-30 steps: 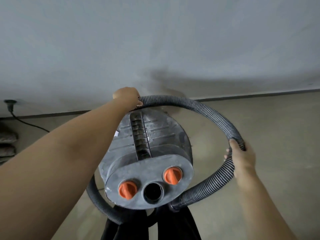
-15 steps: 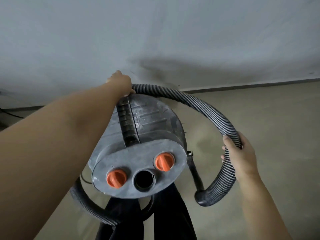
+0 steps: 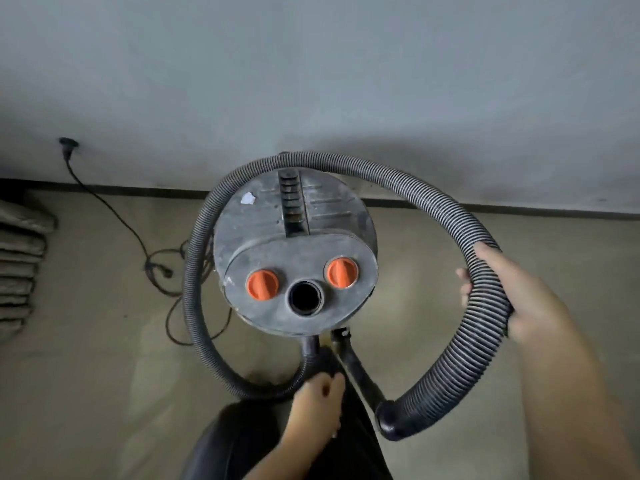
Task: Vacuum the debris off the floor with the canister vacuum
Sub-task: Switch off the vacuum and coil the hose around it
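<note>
The grey canister vacuum (image 3: pixel 294 244) stands on the floor in front of me, with two orange knobs (image 3: pixel 262 285) and an open round port (image 3: pixel 305 297) on its near face. Its ribbed hose (image 3: pixel 346 164) loops round the back of the canister and down both sides. My right hand (image 3: pixel 498 289) grips the hose on the right, above the free black cuff (image 3: pixel 391 420). My left hand (image 3: pixel 317 407) is low at the centre, its blurred fingertips by the hose's other end (image 3: pixel 310 355) under the canister; whether it holds anything is unclear.
A black power cord (image 3: pixel 114 216) runs from a wall socket (image 3: pixel 65 143) to a loose tangle on the floor left of the vacuum. Stacked grey sacks (image 3: pixel 20 265) lie at the far left. The wall and dark baseboard (image 3: pixel 519 207) stand just behind the canister.
My left hand has left the top of the canister and dropped to the lower centre. The hose's free end has come away from the canister, and my right hand has shifted right along with it.
</note>
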`<state>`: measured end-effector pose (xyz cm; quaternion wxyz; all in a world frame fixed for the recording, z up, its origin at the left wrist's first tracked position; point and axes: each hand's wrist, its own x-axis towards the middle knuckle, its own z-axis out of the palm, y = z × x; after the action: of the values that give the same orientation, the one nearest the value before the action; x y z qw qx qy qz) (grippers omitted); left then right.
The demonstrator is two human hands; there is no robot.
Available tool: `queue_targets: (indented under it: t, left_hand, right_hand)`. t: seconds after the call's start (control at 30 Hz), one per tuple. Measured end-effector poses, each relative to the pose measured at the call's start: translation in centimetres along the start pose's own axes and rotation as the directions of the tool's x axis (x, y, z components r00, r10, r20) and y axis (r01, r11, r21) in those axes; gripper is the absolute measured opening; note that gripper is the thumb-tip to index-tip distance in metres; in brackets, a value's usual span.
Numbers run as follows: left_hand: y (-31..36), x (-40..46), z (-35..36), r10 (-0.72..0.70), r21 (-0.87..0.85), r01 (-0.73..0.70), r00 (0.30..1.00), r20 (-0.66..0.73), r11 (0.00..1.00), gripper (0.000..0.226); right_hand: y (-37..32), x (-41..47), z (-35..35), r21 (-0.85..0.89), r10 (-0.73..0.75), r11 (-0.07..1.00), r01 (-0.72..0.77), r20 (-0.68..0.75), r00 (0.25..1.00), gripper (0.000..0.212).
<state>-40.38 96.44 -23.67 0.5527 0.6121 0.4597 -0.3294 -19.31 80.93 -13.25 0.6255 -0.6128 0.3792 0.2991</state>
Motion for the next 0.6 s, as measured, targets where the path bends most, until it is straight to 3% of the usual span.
queue_targets:
  t: [0.07,0.13,0.2,0.27,0.33,0.43,0.5,0.57,0.6]
  left_hand:
    - [-4.5,-0.8,2.5,-0.291,-0.218,0.363,0.908,0.303,0.906,0.046]
    - [-7.2,-1.2,3.3,-0.287,-0.477,0.562,0.797,0.531,0.676,0.042]
    - [-7.0,-1.6,3.1,-0.198,-0.636,0.667,0.735,0.649,0.388,0.03]
    - [-5.9,-2.4,2.1,-0.123,-0.684,0.708,0.705,0.698,0.177,0.022]
    - [-6.5,-3.7,0.4,-0.087,-0.699,0.71,0.704,0.705,0.086,0.02]
    - [-8.4,-5.6,-1.6,-0.135,-0.661,0.749,0.66,0.739,0.048,0.02]
    - [-8.7,-7.1,-1.4,-0.18,-0.665,0.747,0.654,0.735,0.0,0.035]
    - [-7.8,-8.3,-0.1,-0.222,-0.72,0.682,0.688,0.691,-0.126,0.058]
    - [-7.6,-8.8,0.3,-0.251,-0.776,0.615,0.736,0.629,-0.141,0.057]
  right_hand:
    - [-0.4,-2.2,0.6,0.041,-0.019,0.999,0.015,0.089,0.996,0.022]
    - [0.2,-5.2,1.6,0.051,-0.101,0.994,0.094,0.158,0.982,0.022]
    - [0.7,-7.8,2.9,0.051,-0.157,0.987,0.15,0.216,0.964,0.02]
    - [1.5,-9.0,3.9,0.073,-0.158,0.987,0.145,0.23,0.96,0.019]
    - [2.9,-9.2,4.4,0.095,-0.131,0.989,0.116,0.178,0.975,0.019]
    - [4.2,-8.1,3.6,0.037,-0.142,0.99,0.139,0.063,0.988,0.017]
    - [4.6,-6.7,2.9,-0.025,-0.163,0.986,0.163,-0.01,0.987,0.018]
    - [4.8,-5.3,2.4,-0.097,-0.178,0.98,0.172,-0.059,0.982,0.02]
    - [4.8,-4.5,2.2,-0.135,-0.19,0.975,0.176,-0.094,0.977,0.022]
